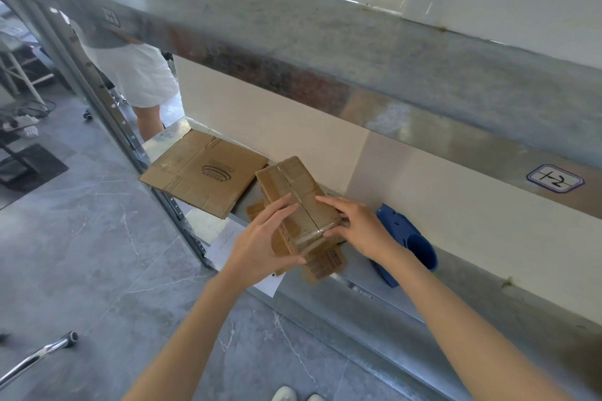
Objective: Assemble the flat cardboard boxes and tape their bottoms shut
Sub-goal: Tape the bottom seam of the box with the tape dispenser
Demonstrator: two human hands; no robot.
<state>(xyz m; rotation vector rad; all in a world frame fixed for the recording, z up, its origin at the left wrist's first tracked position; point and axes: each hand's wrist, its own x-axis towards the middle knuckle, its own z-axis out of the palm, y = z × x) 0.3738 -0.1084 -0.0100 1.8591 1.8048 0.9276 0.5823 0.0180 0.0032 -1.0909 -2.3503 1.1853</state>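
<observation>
A small assembled cardboard box [293, 187] stands bottom-up on the metal shelf [374, 286], its two bottom flaps closed and covered by a strip of clear tape along the seam. My left hand [260, 239] lies against the box's left side with fingers stretched along the taped top and the thumb under the near edge. My right hand [356, 226] presses flat fingers on the box's right near corner. A stack of flat cardboard boxes [202, 172] lies on the shelf to the left.
A blue tape dispenser [407, 241] lies on the shelf just right of my right wrist. White paper sheets [224, 237] lie under the box. A shelf beam [325, 51] runs overhead. Another person in white [136, 74] stands behind the rack's upright post [97, 97].
</observation>
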